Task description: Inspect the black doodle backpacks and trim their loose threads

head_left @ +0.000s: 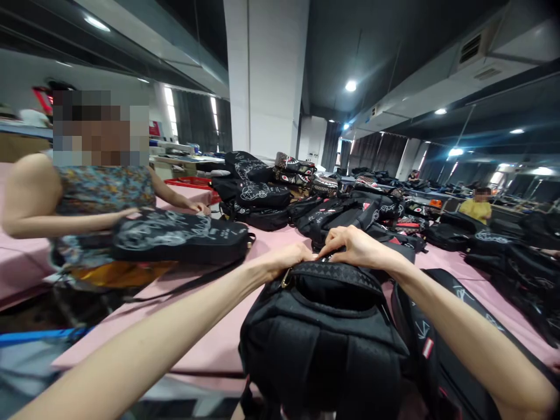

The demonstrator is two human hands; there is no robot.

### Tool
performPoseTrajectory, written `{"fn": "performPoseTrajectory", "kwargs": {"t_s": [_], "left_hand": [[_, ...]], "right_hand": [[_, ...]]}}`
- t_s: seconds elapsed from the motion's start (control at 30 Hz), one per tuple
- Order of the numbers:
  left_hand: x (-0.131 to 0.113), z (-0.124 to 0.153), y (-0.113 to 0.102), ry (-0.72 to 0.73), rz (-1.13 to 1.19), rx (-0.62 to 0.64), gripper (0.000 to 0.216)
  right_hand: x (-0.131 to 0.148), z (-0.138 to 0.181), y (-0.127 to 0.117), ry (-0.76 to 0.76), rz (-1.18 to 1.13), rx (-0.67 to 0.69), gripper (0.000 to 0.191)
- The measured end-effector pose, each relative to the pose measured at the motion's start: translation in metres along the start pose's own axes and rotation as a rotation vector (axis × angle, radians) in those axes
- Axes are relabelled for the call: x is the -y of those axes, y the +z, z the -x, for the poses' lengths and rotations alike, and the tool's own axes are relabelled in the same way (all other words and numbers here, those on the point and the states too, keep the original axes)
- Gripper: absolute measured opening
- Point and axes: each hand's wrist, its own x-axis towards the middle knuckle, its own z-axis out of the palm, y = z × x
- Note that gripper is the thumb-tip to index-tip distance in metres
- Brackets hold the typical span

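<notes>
A black backpack [324, 344] stands before me at the near edge of the pink-covered table, its straps side facing me and its top handle [336, 273] arching over. My left hand [292, 258] is closed at the far side of the top, beside a metal ring near the handle's left end. Close to it, my right hand [350, 246] bends over the same far edge with thumb and fingers pinched together. The two hands almost touch. What their fingertips grip is too small and partly hidden to make out.
Left of me, a co-worker [105, 192] handles a black backpack with white scribbles [179, 233]. More printed backpacks [345, 216] are heaped along the pink table [219, 326]. Another black bag [455, 326] lies under my right forearm. A white pillar [266, 76] rises behind.
</notes>
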Motion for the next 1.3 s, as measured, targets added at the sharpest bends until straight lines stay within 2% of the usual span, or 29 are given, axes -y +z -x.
{"fn": "performPoseTrajectory", "kwargs": {"t_s": [0.3, 0.43, 0.63, 0.67, 0.73, 0.8, 0.83, 0.93, 1.0, 1.07, 1.17, 1.27, 1.3], "left_hand": [[0.003, -0.009, -0.004, -0.033, -0.056, 0.006, 0.022], [0.004, -0.008, -0.004, 0.008, -0.063, -0.001, 0.028], [0.003, -0.01, -0.005, -0.042, -0.035, -0.016, 0.028], [0.003, -0.01, -0.006, -0.034, -0.041, -0.039, 0.029], [0.002, -0.01, -0.008, 0.032, -0.058, -0.095, 0.03], [0.0, -0.009, -0.01, 0.147, -0.085, -0.148, 0.031], [-0.001, -0.009, -0.01, 0.201, -0.105, -0.164, 0.033], [-0.001, -0.007, -0.007, 0.289, -0.169, -0.183, 0.039], [0.0, -0.004, -0.005, 0.3, -0.179, -0.156, 0.043], [0.0, 0.001, -0.003, 0.285, -0.2, -0.114, 0.048], [-0.008, 0.008, -0.005, 0.285, -0.37, 0.026, 0.053], [-0.021, 0.016, -0.006, 0.304, -0.655, 0.224, 0.044], [-0.024, 0.02, -0.005, 0.335, -0.73, 0.194, 0.04]], "right_hand": [[0.0, -0.004, 0.0, -0.065, -0.024, 0.011, 0.019], [-0.001, 0.001, 0.0, 0.001, -0.114, -0.044, 0.017], [0.002, 0.004, -0.001, 0.06, -0.141, -0.062, 0.019], [0.001, 0.007, -0.001, 0.101, -0.183, -0.099, 0.017], [-0.003, 0.018, -0.002, 0.235, -0.312, -0.258, 0.019], [-0.006, 0.038, 0.001, 0.385, -0.445, -0.44, 0.031], [-0.006, 0.049, 0.005, 0.445, -0.494, -0.487, 0.038], [0.001, 0.076, 0.024, 0.517, -0.511, -0.485, 0.052], [0.009, 0.083, 0.037, 0.492, -0.412, -0.527, 0.054], [0.014, 0.08, 0.047, 0.476, -0.372, -0.597, 0.043], [0.012, 0.069, 0.052, 0.514, -0.592, -0.645, 0.022], [0.003, 0.06, 0.051, 0.542, -0.812, -0.686, 0.021], [-0.001, 0.058, 0.051, 0.548, -0.842, -0.693, 0.022]]}}
